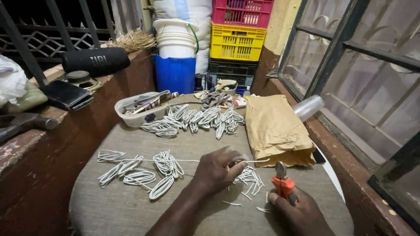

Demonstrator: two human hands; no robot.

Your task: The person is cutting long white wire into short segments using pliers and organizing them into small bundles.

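Observation:
My left hand pinches a thin white wire that runs across the round grey table. My right hand grips orange-handled cutters, jaws pointing up, just right of the wire's end. Short white wire offcuts lie between the two hands. Several loose white wire coils sit to the left of my left hand. A bigger heap of white coils lies at the far side of the table.
A brown paper bag and a clear plastic cup lie at the right. A white tray of tools stands far left. On the ledge: a black speaker, a phone, a hammer. Stacked crates and buckets stand behind.

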